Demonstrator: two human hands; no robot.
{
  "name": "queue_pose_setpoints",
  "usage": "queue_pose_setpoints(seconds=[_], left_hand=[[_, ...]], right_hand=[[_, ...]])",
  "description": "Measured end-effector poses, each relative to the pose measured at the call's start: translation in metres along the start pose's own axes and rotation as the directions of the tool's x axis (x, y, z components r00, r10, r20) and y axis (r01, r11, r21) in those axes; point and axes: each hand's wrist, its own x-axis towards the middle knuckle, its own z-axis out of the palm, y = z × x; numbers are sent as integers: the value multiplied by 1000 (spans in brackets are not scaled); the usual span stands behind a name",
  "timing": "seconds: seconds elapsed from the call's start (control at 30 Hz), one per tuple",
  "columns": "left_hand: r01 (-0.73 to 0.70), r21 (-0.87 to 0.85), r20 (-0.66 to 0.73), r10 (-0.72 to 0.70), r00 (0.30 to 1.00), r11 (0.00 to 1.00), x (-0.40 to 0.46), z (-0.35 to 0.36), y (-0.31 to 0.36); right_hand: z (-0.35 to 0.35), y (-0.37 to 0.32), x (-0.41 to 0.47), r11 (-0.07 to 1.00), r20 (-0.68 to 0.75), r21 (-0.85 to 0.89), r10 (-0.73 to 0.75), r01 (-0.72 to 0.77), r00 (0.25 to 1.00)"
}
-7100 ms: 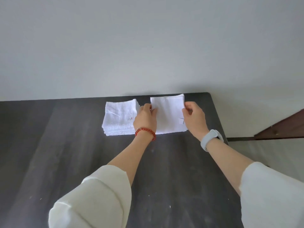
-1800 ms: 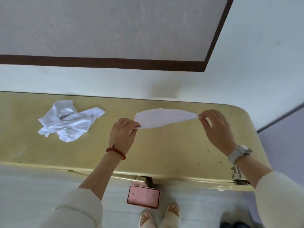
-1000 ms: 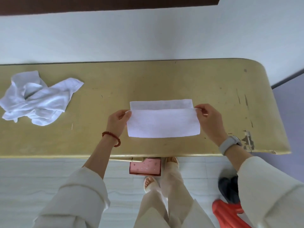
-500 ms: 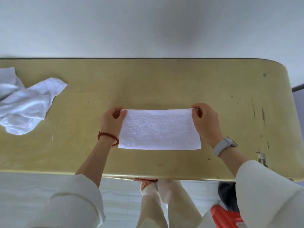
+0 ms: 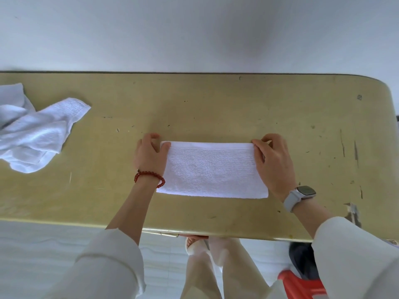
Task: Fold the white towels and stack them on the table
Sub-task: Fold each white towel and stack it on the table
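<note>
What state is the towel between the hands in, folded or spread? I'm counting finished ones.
Folded at least once: the towel lies flat as a narrow rectangle, its layered far edge pinched by both hands.

We see a folded towel [image 5: 212, 170] of white terry cloth, nubbly and matt, with a smooth woven band along its far edge. The crumpled towels [image 5: 34, 134] at the table's left edge show the same looped pile. The table [image 5: 302, 130] has a yellowish, faintly glossy finish, scratched and chipped near its right corner. The sleeves [image 5: 112, 264] are matt cream cloth.
</note>
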Motion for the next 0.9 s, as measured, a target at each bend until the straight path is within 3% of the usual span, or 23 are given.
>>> queue_pose_setpoints(seconds=[0.07,0.13,0.2,0.33,0.43,0.5,0.6,0.73,0.83,0.9], left_hand=[[-89,114,-87,99,991,989,-9,-1,-1],[-307,268,-120,348,930,913,-26,0,-3],[-478,410,-14,530,848,777,-49,11,-7],[-564,520,268,504,821,642,-83,37,-25],[-602,516,336,502,797,609,-71,39,-42],[-636,502,341,542,768,586,-54,31,-51],[-634,507,269,592,760,584,-30,11,-62],[-565,527,54,638,768,635,-26,-9,-73],[-661,453,-67,762,644,599,-53,-6,-75],[-756,325,-71,812,579,568,-78,0,-74]], right_hand=[[-4,3,-4,994,-29,-80,-74,72,997],[-7,9,-10,978,-3,-131,-164,163,986],[-6,13,-17,962,107,-144,-219,233,970],[-2,17,-30,945,313,-218,-169,243,935],[-1,10,-41,940,349,-252,-133,230,928],[-1,1,-54,939,340,-214,-185,268,922],[-3,-13,-71,926,280,-71,-338,370,899],[-2,-19,-71,904,216,84,-427,420,878],[3,-19,-65,855,246,104,-517,508,820],[6,-18,-60,808,266,93,-583,581,768]])
